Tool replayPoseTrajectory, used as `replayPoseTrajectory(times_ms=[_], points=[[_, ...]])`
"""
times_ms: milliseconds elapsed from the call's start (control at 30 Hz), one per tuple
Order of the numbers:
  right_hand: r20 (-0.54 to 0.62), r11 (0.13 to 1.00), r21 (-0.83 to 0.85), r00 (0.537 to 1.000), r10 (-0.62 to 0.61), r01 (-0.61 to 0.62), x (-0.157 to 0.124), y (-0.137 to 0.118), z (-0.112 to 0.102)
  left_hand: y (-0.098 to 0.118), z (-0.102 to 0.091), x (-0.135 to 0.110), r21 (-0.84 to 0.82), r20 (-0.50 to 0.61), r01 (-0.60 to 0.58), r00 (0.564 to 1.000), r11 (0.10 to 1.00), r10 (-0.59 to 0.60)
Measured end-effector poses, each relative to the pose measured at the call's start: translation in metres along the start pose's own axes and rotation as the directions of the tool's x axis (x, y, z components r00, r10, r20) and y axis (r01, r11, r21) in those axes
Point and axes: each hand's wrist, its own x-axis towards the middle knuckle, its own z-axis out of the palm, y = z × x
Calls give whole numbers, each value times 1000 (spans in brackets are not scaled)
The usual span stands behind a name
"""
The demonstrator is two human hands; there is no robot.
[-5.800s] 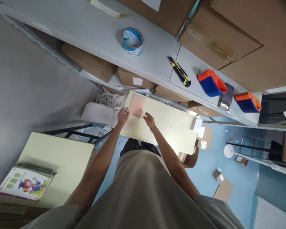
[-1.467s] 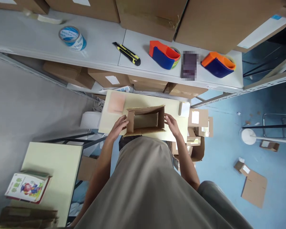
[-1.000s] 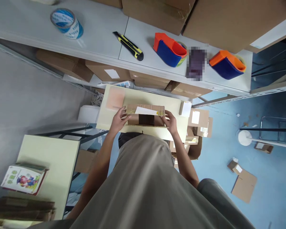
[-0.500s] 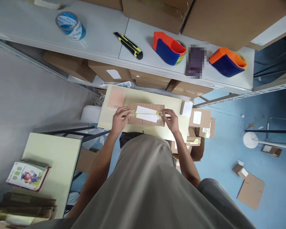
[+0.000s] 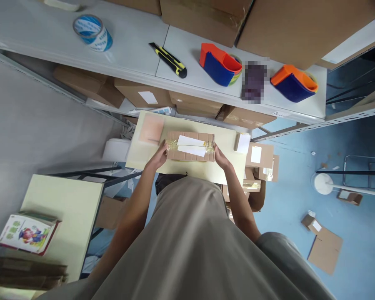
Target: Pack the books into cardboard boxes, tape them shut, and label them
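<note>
Between my two hands is a small brown cardboard box (image 5: 190, 156), with a white label (image 5: 191, 145) and yellowish clear tape across its top. My left hand (image 5: 159, 156) grips the box's left end, its fingers partly hidden along that side. At the opposite end, my right hand (image 5: 220, 157) clasps the box, and its fingers are partly out of sight too. Below the box lies the pale yellow tabletop (image 5: 178, 168). A pinkish sheet (image 5: 151, 128) is on the table to the left of the box, and a small white-topped box (image 5: 243, 143) stands to the right.
The shelf (image 5: 128, 46) ahead bears a tape roll (image 5: 93, 33), a box cutter (image 5: 168, 60), two tape dispensers (image 5: 220, 64) (image 5: 295, 83) and large cartons. Several boxes (image 5: 259, 154) are stacked right of the table. Books (image 5: 28, 233) lie on a side table (image 5: 62, 200) at left.
Both hands have moved from the tape on the box's top to its two ends and closed on them. The box is shifted slightly up in view, with more of its near side showing.
</note>
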Motion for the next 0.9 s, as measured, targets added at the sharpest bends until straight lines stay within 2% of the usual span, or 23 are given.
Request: replayPoseTrajectory(times_ms=[67, 133, 267, 367, 500, 567, 667, 800, 900], points=[[137, 999, 47, 990, -21, 15, 3, 5, 2, -6, 0, 6, -97, 35, 134, 991, 986, -131], [237, 994, 110, 971, -28, 1, 7, 8, 3, -6, 1, 9, -159, 40, 211, 977, 965, -207], [318, 984, 168, 948, 0, -56, 10, 6, 6, 0, -3, 11, -205, 88, 249, 968, 947, -235], [274, 987, 155, 962, -4, -40, 3, 3, 8, -2, -12, 6, -145, 149, 211, 970, 967, -189], [160, 998, 59, 987, 2, -11, -10, 3, 13, -18, -20, -5, 7, 182, 123, 976, 992, -122], [161, 999, 26, 986, 33, -37, -12, 4, 14, -26, -19, -7, 33, 156, 108, 981, 994, -112], [213, 997, 64, 976, 35, -50, -6, 6, 16, -34, -14, -4, 21, 124, 110, 986, 994, -112], [266, 992, 125, 963, -36, 2, 3, 4, 14, -31, -11, 2, 25, 135, 89, 987, 996, -91], [176, 998, 13, 983, -58, 56, 0, 0, 8, -21, -12, -1, 64, 119, 29, 992, 998, -36]])
